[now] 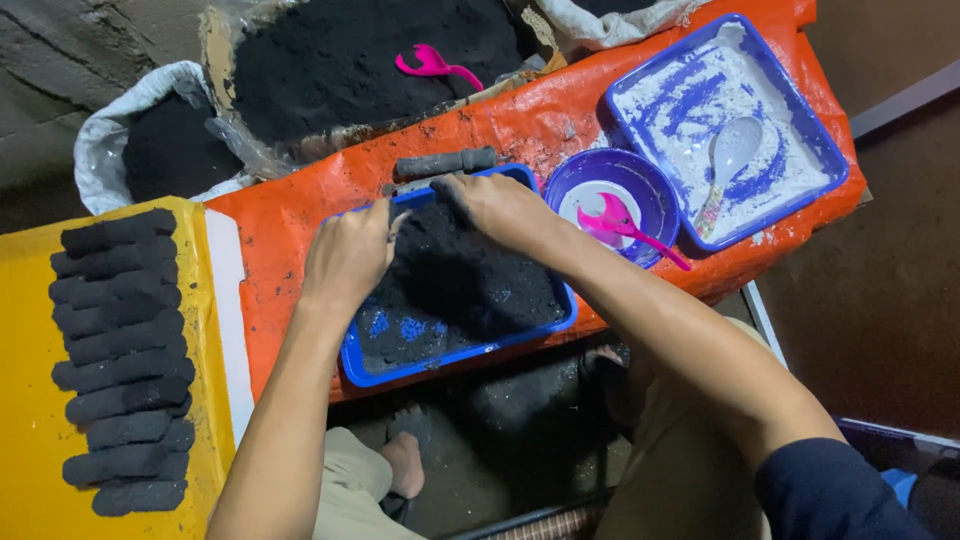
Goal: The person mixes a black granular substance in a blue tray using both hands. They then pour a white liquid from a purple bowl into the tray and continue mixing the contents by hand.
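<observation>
Black powder (455, 285) fills a blue tray (362, 368) at the near edge of the orange-covered worktop (280, 250), w/ blue floor showing thru at the near-left corner. Both hands are in it at the far end: left hand (348, 255) palm down, fingers together & curled onto the powder by the tray's far-left rim; right hand (495, 205) palm down too, fingertips pressing at the far rim. Neither pinches anything I can make out. Left of tray, a yellow board (30, 420) carries a stacked row of dark rolled logs (125, 365). Just past the tray's far rim lies one more dark log (445, 162), apart from the fingers. To the right, a purple bowl (575, 180) w/ a pink scoop (625, 225), then a bigger blue tray (825, 150) dusted white w/ a pale spoon (728, 160). Farthest: open sacks of black powder (340, 60), a 2nd pink scoop (432, 64) on top.
</observation>
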